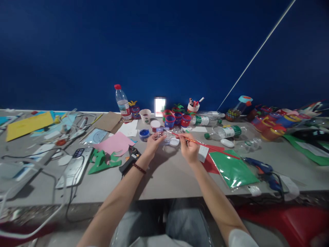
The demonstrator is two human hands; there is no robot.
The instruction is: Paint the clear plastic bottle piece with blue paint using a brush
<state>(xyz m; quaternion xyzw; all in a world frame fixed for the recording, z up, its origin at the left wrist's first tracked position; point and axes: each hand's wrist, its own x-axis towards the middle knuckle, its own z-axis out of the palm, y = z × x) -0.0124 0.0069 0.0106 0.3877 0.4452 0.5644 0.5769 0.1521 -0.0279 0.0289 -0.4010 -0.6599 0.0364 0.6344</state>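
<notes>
My left hand [154,143] is closed on a clear plastic cup-like piece [163,138], apparently a cut bottle bottom, with some blue along its upper rim. In my right hand [189,147] is a long, thin red paintbrush [216,148]. Its tip reaches left to the rim of the clear piece; I cannot tell whether it touches. Just left of my left hand stands an open jar of blue paint [144,134]. Behind the hands is a jar of red paint [155,125], and a white lid [174,141] lies between them.
Small painted cups [169,120] and a lit phone [160,107] stand at the back. A black glue gun [131,157] lies left, a blue glue gun [267,169] right. Plastic bottles [227,131], a green packet [233,169] and cut pink paper [115,142] surround the hands.
</notes>
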